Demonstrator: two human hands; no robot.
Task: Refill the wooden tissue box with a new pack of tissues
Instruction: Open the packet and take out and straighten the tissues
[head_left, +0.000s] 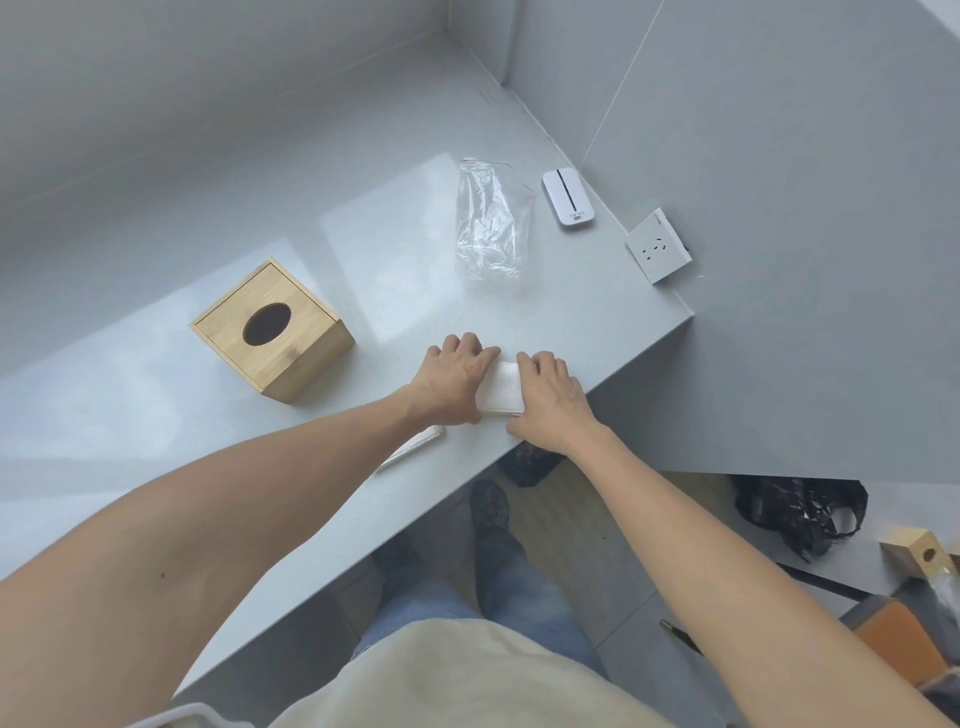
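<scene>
you've got the tissue stack pinned flat on the worktop, squeezed between both hands: your left hand cups its left side, your right hand cups the right, so each grip is pressed against the stack, not curled fully round it. this reads as the squaring-up step, the tissues out of their wrapper and being shaped before loading. the clear plastic bag lies beyond your hands, well apart and looking empty. the wooden tissue box sits off to the left of your left hand, near but not touching, oval slot facing up and the box looking closed. next you'll likely need to free one hand, open or flip that box, then carry the stack across. mind the edge: the worktop's corner runs just beside your right hand, and the stack lies near that drop. left of your hands there's open surface all the way to the box. a slim white strip lies just under your left wrist.
</scene>
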